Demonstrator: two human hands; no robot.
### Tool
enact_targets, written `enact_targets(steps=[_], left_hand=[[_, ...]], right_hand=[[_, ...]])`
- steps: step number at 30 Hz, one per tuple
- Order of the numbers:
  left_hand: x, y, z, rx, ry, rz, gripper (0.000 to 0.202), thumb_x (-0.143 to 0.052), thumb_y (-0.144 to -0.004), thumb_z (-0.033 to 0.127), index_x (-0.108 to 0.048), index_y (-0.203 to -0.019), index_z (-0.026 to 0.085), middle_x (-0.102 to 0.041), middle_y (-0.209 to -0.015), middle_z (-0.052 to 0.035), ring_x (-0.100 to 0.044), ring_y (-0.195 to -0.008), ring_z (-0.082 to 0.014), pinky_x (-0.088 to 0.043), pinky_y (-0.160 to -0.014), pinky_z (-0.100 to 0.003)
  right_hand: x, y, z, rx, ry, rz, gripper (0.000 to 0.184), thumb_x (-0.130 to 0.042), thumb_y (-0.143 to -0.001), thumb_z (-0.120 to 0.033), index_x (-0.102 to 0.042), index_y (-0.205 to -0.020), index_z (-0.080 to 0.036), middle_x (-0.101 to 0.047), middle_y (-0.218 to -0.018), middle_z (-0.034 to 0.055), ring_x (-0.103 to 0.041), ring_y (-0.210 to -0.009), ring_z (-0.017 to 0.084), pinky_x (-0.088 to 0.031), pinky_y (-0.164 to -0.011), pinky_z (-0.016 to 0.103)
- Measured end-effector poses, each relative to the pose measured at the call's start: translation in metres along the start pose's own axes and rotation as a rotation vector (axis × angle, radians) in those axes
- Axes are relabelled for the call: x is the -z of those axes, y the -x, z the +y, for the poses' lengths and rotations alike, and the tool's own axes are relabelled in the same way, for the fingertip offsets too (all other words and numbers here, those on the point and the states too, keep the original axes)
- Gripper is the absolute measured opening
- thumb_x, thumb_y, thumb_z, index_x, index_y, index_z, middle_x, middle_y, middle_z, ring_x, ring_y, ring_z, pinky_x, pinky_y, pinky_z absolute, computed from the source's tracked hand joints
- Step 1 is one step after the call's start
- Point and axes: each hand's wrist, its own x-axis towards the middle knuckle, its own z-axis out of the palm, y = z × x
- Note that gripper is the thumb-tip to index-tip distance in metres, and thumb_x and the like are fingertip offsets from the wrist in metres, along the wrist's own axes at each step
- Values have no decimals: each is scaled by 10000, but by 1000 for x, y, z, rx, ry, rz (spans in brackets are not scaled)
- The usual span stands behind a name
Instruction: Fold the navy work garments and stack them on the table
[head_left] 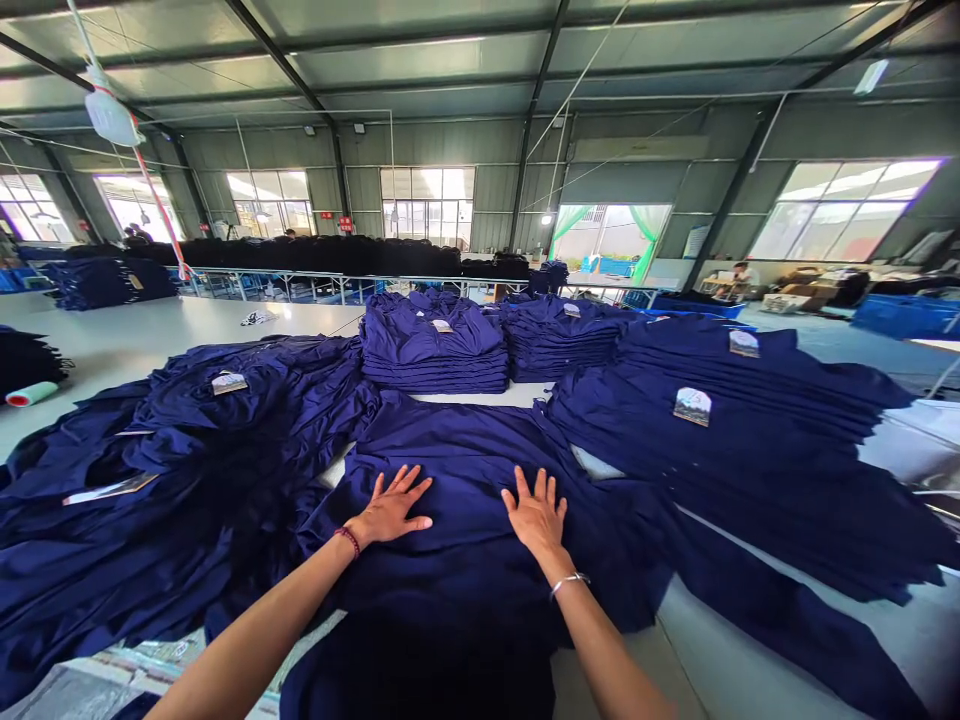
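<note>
Hands (390,507) (535,517) on navy garments (457,470), blue crate (907,316) beyond

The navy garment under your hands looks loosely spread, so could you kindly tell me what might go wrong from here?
The navy garment seems to run past the near edge of the table, so it could slide off under the left hand and right hand. Its trailing sleeve could get creased or dragged. Pressing leftward might also push it into the loose navy pile, mixing garments or bending that pile's paper tag.
</note>
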Motion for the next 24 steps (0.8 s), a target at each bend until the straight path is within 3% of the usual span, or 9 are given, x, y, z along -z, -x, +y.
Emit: enact_targets(steps=[2, 4, 6, 9, 12, 15, 17, 20, 24], left_hand=[[-6, -2, 11, -37, 19, -37, 832, -425, -870, 713, -159, -1568, 348, -24, -1662, -70, 11, -1521, -329, -31, -1140, -687], [-13, -3, 20, -45, 25, -70, 847, -432, -861, 723, -146, -1568, 355, -9, -1662, -77, 7, -1518, -349, -40, -1124, -714], [-19, -3, 27, -27, 17, -69, 831, -412, -874, 718, -139, -1569, 353, 6, -1662, -76, 4, -1518, -355, -43, -1117, -725], [-25, -1, 35, 22, -2, -38, 805, -376, -895, 714, -145, -1570, 342, 6, -1661, -68, -8, -1520, -345, -44, -1126, -717], [-27, 3, 41, 46, -6, -14, 791, -366, -898, 721, -162, -1566, 351, -19, -1662, -57, -29, -1519, -347, -64, -1133, -710], [-28, 6, 46, 42, -4, 24, 753, -316, -911, 723, -137, -1562, 388, -15, -1664, -27, -6, -1517, -357, -84, -1123, -724], [-28, 7, 49, 49, -17, -3, 728, -295, -921, 711, -128, -1559, 402, 2, -1662, -13, 17, -1515, -362, -79, -1113, -739], [-24, 7, 54, 78, -32, -101, 745, -340, -910, 697, -156, -1560, 383, -5, -1660, -33, 1, -1511, -377, -92, -1107, -745], [-15, 5, 73, 49, -25, -82, 770, -360, -900, 697, -231, -1561, 324, -87, -1657, -73, -50, -1513, -364, -117, -1145, -683]], right_hand=[[-2, -4, 11, -40, 5, 4, 588, -292, -983, -427, -270, -1554, -290, -311, -1586, 147, -304, -1421, 352, -285, -1078, 538], [-1, -9, 23, 30, -17, 18, 523, -345, -963, -318, -438, -1477, -326, -435, -1500, 117, -423, -1315, 313, -363, -1019, 459], [3, -13, 32, 116, -58, 79, 492, -366, -938, -237, -572, -1368, -359, -523, -1396, 78, -487, -1211, 261, -401, -973, 379], [9, -17, 36, 115, -77, 121, 491, -372, -925, -204, -615, -1326, -352, -554, -1342, 62, -511, -1157, 231, -415, -954, 334], [7, -15, 32, 65, -57, 94, 491, -391, -934, -250, -558, -1392, -310, -480, -1461, 82, -441, -1294, 258, -385, -1022, 376], [1, -8, 29, 155, -55, 73, 526, -309, -985, -389, -376, -1505, -344, -294, -1612, 36, -220, -1472, 261, -222, -1155, 489], [0, -1, 29, 235, -56, -29, 543, -245, -995, -488, -297, -1526, -387, -196, -1650, -12, -109, -1511, 252, -114, -1182, 549], [4, 5, 32, 235, -101, -164, 558, -214, -990, -545, -312, -1518, -392, -157, -1658, -13, -84, -1520, 246, -84, -1184, 571], [19, 11, 50, 183, -191, 5, 525, -252, -1001, -458, -414, -1484, -331, -209, -1645, 27, -134, -1513, 239, -109, -1186, 565]])
